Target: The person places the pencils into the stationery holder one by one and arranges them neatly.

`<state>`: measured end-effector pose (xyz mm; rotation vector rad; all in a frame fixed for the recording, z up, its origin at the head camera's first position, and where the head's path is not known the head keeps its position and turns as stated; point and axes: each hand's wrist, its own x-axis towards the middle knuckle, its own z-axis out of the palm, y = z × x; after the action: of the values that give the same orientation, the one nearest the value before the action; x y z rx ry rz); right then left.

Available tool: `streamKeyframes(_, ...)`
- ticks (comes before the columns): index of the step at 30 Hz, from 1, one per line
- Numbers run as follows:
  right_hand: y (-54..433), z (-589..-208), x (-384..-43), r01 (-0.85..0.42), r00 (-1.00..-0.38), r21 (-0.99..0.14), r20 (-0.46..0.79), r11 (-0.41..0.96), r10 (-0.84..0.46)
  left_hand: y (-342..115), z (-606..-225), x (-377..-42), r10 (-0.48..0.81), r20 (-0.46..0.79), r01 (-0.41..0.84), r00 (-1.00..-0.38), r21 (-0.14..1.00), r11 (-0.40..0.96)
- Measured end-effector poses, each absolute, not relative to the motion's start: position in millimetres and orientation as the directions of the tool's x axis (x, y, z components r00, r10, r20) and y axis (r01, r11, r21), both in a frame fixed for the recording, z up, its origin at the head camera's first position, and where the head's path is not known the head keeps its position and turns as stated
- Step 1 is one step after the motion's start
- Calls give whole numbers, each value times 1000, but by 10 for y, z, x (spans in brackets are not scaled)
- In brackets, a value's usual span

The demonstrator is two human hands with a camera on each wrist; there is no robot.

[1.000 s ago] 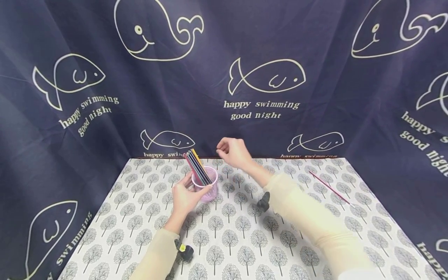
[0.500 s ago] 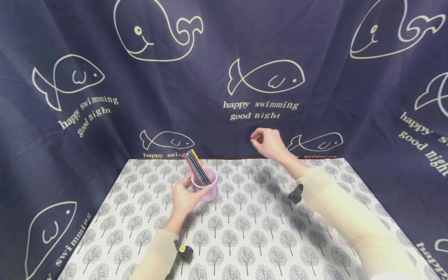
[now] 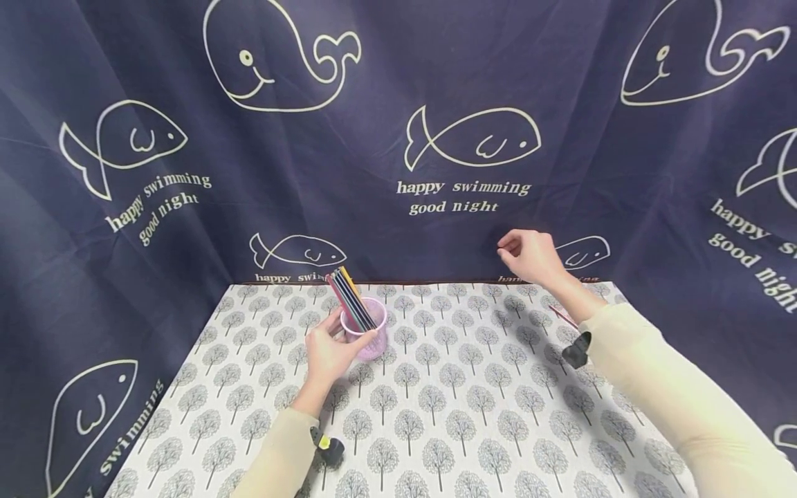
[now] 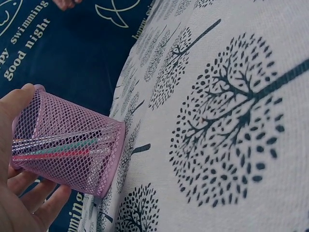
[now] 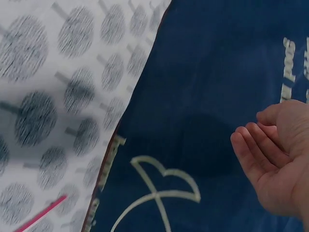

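My left hand [image 3: 328,354] holds a pink mesh pen cup [image 3: 374,348] on the table, thumb at its rim and fingers round the far side. Several slim pencils [image 3: 351,299], red, dark and yellow, lean to the left inside the cup; through the mesh in the left wrist view, green and red ones [image 4: 72,147] show. Up in the air over the table's back right, my right hand [image 3: 534,257] is loosely curled with nothing in it. Below its forearm lies a thin pinkish-red stick [image 3: 563,317], partly hidden by the sleeve; one end of this stick [image 5: 41,213] shows in the right wrist view.
A white cloth with grey trees [image 3: 429,422] covers the table. Right behind the table's back edge hangs a dark blue curtain [image 3: 373,152] with fish drawings, which also runs along both sides.
My right hand has moved to the right, away from the cup toward the back right of the table. The left hand and the cup have stayed in place.
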<state>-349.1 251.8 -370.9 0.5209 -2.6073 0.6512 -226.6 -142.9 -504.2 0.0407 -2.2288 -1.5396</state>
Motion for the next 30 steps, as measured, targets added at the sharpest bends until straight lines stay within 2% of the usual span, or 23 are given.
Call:
streamKeyframes(5,2828,-3746,-3481,-407,-858,-338,460,849,-228,-1427,-5047,-2263,-267,340,218,-902,891,397)
streamKeyframes(13,3186,-3841,-3391,-324,-904,-344,387,881,-182,-1420,-5022,-2254,-261,318,198,-912,895,398)
streamKeyframes(30,3704,-4229,-3305,-229,-945,-298,296,927,-138,-1405,-5015,-2246,-268,302,187,-915,905,382)
